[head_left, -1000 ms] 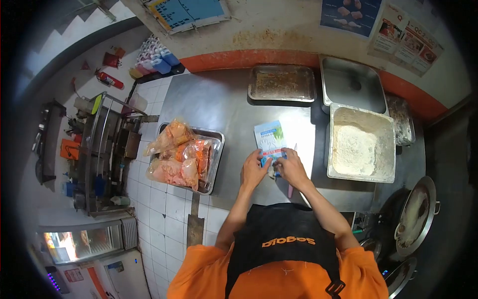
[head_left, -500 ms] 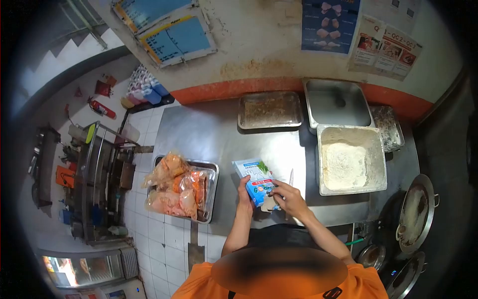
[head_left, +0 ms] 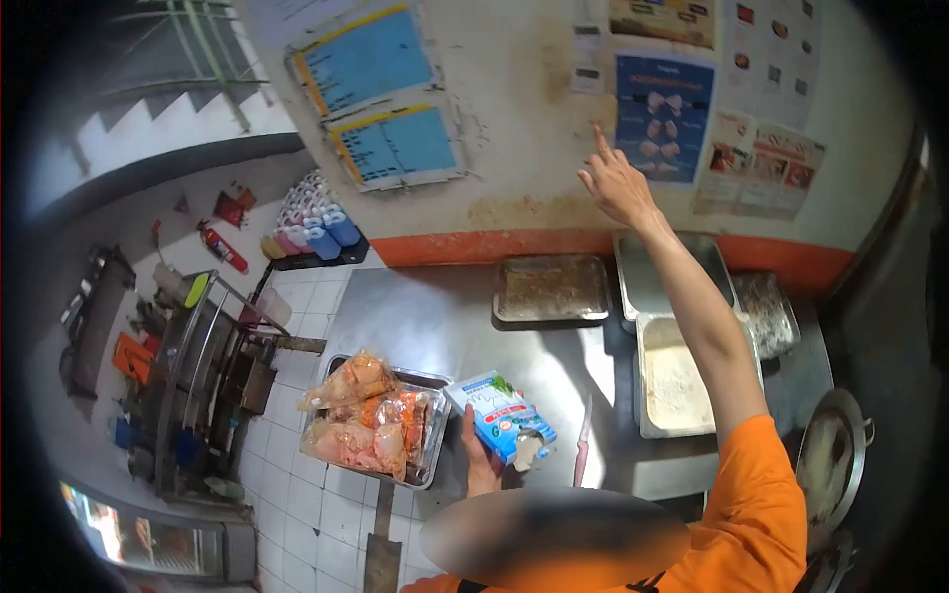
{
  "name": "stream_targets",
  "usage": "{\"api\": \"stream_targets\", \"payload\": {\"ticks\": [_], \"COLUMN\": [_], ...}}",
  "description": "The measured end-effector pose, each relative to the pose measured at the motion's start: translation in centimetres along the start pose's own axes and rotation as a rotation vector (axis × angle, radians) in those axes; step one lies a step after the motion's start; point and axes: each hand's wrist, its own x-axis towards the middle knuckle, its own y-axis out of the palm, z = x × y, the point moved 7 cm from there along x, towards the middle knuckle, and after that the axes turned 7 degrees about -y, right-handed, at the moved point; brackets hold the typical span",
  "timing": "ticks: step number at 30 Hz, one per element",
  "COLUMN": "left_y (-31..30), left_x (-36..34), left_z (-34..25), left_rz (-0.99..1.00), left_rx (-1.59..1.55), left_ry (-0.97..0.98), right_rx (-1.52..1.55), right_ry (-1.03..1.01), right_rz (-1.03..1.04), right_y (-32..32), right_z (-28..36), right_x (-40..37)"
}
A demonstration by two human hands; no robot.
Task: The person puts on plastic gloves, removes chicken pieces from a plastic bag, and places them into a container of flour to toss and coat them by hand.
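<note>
- Left hand (head_left: 478, 453): grip clamped on blue box (head_left: 499, 413), above table (head_left: 425, 306); torn end (head_left: 535, 450) clear of fingers, presumably for access.
- Right hand (head_left: 623, 191): raised beside poster (head_left: 664, 109), grip apart, apparently empty; wall (head_left: 524, 128) contact unclear.

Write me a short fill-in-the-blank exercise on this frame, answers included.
1. The printed box is held in the person's ____ hand.
2. The raised right hand appears next to a dark ____ poster.
3. The knife on the table has a ____ handle.
4. The fire extinguisher is ____.

Missing words: left; blue; pink; red.
</note>
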Motion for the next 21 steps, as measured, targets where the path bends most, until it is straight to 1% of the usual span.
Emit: {"api": "stream_targets", "payload": {"ticks": [1,2,3,5,6,7,9,10,11,12,13,14,15,16,17,19,20,21], "left_y": [0.0,0.7,1.1,0.8,0.6,0.6,0.8,1.0,0.4,0.1,0.9,1.6,1.9,2.0,2.0,2.9,2.8,2.6], "left_x": [-0.4,-1.0,-1.5,-2.2,-2.2,-2.0,-1.8,-1.3,-0.6,0.2,0.6,0.8,1.2,1.7,2.1,2.1,2.3,2.7], "left_z": [-0.4,-1.0,-1.4,-2.2,-2.2,-2.4,-2.7,-2.7,-2.4,-2.0,-1.9,-1.9,-1.3,-1.2,-0.8,-0.3,0.0,0.6], "left_rz": [0.028,0.068,0.056,0.024,0.022,0.025,0.006,0.007,-0.002,0.004,0.023,0.040,0.067,0.066,0.092,0.159,0.151,0.163], "left_rx": [-0.011,-0.009,-0.024,-0.054,-0.069,-0.082,-0.096,-0.105,-0.125,-0.141,-0.119,-0.094,-0.120,-0.122,-0.103,-0.069,-0.068,-0.092], "left_ry": [0.034,0.061,0.079,0.133,0.119,0.103,0.128,0.129,0.127,0.114,0.118,0.115,0.036,0.037,0.029,-0.001,-0.012,-0.044], "right_rx": [-0.055,-0.054,-0.052,-0.075,0.006,-0.001,0.090,0.288,0.690,0.818,0.968,1.204,1.067,0.926,0.929,0.550,0.553,0.532], "right_ry": [-0.005,0.025,0.050,0.039,0.018,-0.044,-0.102,-0.194,-0.129,-0.213,-0.320,-0.317,-0.389,-0.458,-0.454,-0.251,-0.238,-0.212], "right_rz": [0.023,0.104,0.187,0.143,0.101,-0.146,-0.229,-0.137,0.123,0.251,0.447,0.678,0.617,0.552,0.557,0.240,0.247,0.191], "right_y": [1.1,2.3,3.3,3.8,2.1,-0.2,-2.7,-3.4,-4.0,-4.3,-3.9,-4.2,-4.4,-4.5,-4.8,-6.7,-6.7,-6.8], "right_z": [-1.0,-1.8,-2.3,-2.6,-1.4,0.5,4.5,7.5,10.8,14.5,17.7,20.9,22.6,23.8,24.8,23.7,23.6,23.1], "right_x": [0.7,1.0,1.0,1.2,1.6,1.2,-0.5,-2.1,-4.0,-6.9,-10.6,-13.6,-16.4,-18.4,-19.4,-19.6,-20.4,-21.1]}}
